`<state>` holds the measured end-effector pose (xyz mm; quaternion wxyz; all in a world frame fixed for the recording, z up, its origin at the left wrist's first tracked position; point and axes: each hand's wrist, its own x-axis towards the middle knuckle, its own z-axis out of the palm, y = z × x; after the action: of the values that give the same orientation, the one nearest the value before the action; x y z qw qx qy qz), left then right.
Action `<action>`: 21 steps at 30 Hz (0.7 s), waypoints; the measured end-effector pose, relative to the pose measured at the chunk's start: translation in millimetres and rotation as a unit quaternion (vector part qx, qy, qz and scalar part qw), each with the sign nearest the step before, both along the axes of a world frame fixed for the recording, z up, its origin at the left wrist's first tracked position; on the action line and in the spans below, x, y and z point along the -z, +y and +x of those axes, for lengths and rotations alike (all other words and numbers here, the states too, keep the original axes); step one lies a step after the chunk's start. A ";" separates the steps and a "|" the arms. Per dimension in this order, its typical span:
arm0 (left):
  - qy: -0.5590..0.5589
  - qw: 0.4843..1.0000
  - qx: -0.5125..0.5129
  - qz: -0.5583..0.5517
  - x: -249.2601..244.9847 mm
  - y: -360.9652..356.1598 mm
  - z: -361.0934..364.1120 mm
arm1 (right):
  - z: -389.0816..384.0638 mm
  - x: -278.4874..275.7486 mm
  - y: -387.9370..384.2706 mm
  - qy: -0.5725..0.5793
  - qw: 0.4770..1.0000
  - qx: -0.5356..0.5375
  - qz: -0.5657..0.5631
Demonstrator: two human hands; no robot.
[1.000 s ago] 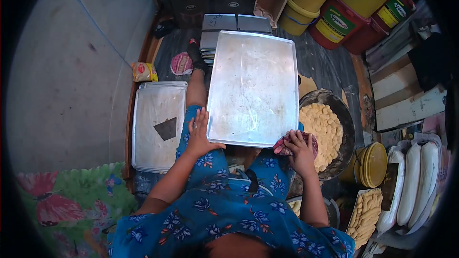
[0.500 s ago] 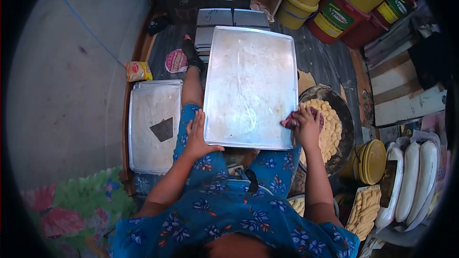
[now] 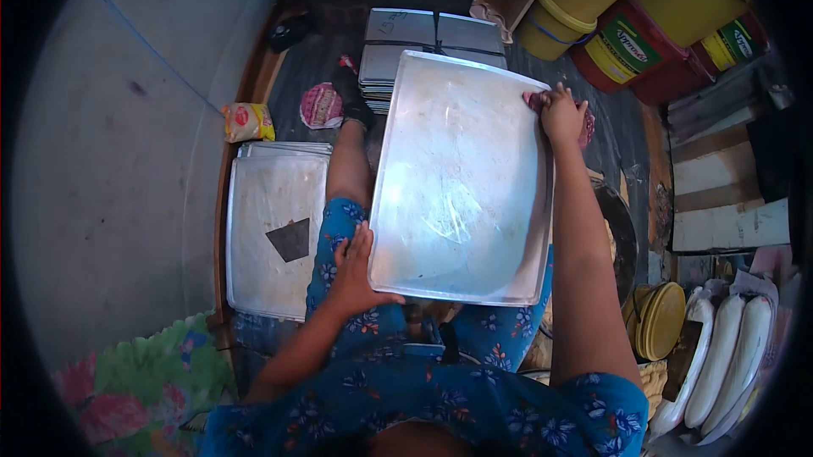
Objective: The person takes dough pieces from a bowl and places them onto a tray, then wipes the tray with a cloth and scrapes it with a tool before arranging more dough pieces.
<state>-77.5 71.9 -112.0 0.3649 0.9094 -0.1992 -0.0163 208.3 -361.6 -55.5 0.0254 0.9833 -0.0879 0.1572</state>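
A large metal tray lies tilted over my lap. My left hand holds its lower left corner, thumb along the bottom edge and fingers against the side. At the upper right edge, my right hand presses a dark red cloth with its fingers closed round it. Partly hidden behind my right arm is a dark round pan with pale dough in it.
On the left, a stack of trays bears a dark metal scraper. More stacked trays stand ahead. Yellow buckets and red buckets are at the upper right. Wrapped white rolls lie lower right.
My right hand has moved up the tray's right side with the cloth. The tray has shifted slightly right and down and now covers part of the dough pan. The view has shifted slightly.
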 end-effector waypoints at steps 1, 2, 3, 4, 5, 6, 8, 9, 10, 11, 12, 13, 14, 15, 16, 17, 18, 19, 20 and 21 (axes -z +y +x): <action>0.004 1.000 0.003 -0.001 0.6 0.8 0.0 | 18.9 3.5 4.8 -0.013 1.000 0.024 0.005; 0.007 1.000 0.008 -0.002 0.6 1.8 0.2 | 37.2 8.9 12.3 -0.009 0.999 0.034 0.022; 0.011 1.000 0.009 0.001 -0.9 2.4 0.3 | 46.7 5.2 33.1 -0.005 0.998 0.046 0.038; 0.015 1.000 0.011 0.003 -3.1 2.3 0.5 | 46.4 -14.6 66.6 0.002 0.996 0.034 0.084; 0.019 1.000 0.013 0.005 -3.8 2.6 1.3 | 66.0 -2.4 85.8 -0.034 0.996 0.010 0.080; 0.015 1.000 0.014 0.002 -3.2 3.2 1.7 | 72.4 -12.5 121.9 -0.016 0.991 -0.006 0.132; 0.009 1.000 0.017 -0.007 -2.0 3.5 1.9 | 80.3 -12.6 195.0 -0.006 0.979 -0.014 0.204; 0.010 1.000 0.019 -0.004 -1.6 3.4 2.2 | 91.9 11.3 218.8 -0.039 0.988 -0.134 0.069; 0.010 1.000 0.021 -0.001 -1.3 3.7 1.6 | 93.2 21.3 247.4 -0.076 0.977 -0.163 0.116; 0.010 1.000 0.023 0.002 -1.6 4.2 0.7 | 90.0 19.2 268.6 -0.030 0.972 -0.204 0.111; 0.023 1.000 0.017 0.003 -3.1 3.7 0.4 | 80.7 11.1 283.9 -0.006 0.961 -0.227 0.158; 0.035 0.999 0.012 0.002 -5.2 1.3 1.0 | 72.1 13.9 289.6 -0.014 0.950 -0.262 0.169; 0.048 0.999 0.005 0.002 -7.2 -0.2 0.2 | 60.9 17.0 294.2 -0.022 0.938 -0.297 0.178; 0.020 1.000 -0.003 0.001 -6.8 -0.2 -1.5 | 46.8 20.6 297.9 -0.027 0.924 -0.332 0.188; -0.007 1.000 -0.013 0.000 -2.4 -0.3 -3.0 | 27.4 19.4 294.5 -0.008 0.907 -0.365 0.210; -0.034 0.999 -0.024 -0.001 4.8 0.3 -5.6 | 5.3 18.2 288.3 0.033 0.897 -0.389 0.209; -0.070 0.997 -0.038 -0.005 13.0 2.2 -8.5 | -23.3 5.9 281.4 0.074 0.884 -0.413 0.208; -0.105 0.993 -0.054 -0.008 21.2 4.0 -11.4 | -50.9 -1.4 275.3 0.113 0.869 -0.436 0.205; -0.128 0.989 -0.071 0.000 20.1 2.9 -12.1 | -76.8 1.8 269.4 0.109 0.859 -0.452 0.214; -0.151 0.985 -0.088 0.007 19.4 1.3 -13.8 | -104.5 7.4 264.2 0.104 0.849 -0.468 0.222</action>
<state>-91.3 73.3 -131.4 0.3240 0.9179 -0.1714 0.1520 103.9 -97.3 -63.0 -0.2613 0.8981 0.3530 0.0236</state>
